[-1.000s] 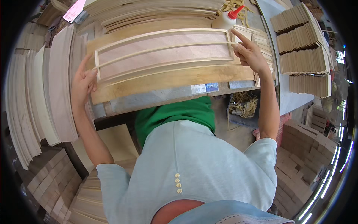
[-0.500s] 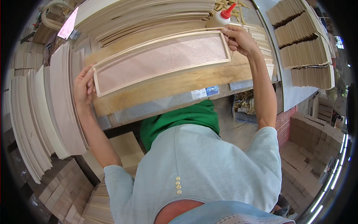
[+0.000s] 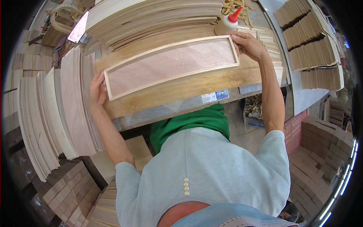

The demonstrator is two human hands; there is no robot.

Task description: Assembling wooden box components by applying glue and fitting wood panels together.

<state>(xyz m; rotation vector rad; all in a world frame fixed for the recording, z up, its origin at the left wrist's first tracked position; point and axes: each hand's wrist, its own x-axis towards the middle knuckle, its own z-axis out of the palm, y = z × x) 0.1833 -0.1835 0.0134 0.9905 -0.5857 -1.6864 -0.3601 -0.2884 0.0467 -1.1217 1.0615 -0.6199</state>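
Observation:
A long shallow wooden tray [image 3: 172, 66], with a thin pale rim around a pinkish plywood panel, lies across the wooden work board [image 3: 174, 90]. My left hand [image 3: 98, 90] grips its left end, fingers closed at the far left corner. At the opposite end my right hand [image 3: 247, 44] pinches the far right corner between thumb and fingers. The far rim strip sits along the panel's edge from one hand to the other. Just beyond the right hand stands a white glue bottle [image 3: 226, 25] with a red nozzle.
Stacked thin boards [image 3: 159, 20] lie behind the tray, and more boards [image 3: 77, 102] stand at the left. Narrow strips [image 3: 269, 45] are to the right of the right hand. Bundled wood pieces [image 3: 315, 45] fill a grey surface at far right. A phone [image 3: 78, 27] is at upper left.
The far rim strip, which bowed away from the tray's edge, now sits along it. Both hands stay at the corners. The whole view has shifted slightly.

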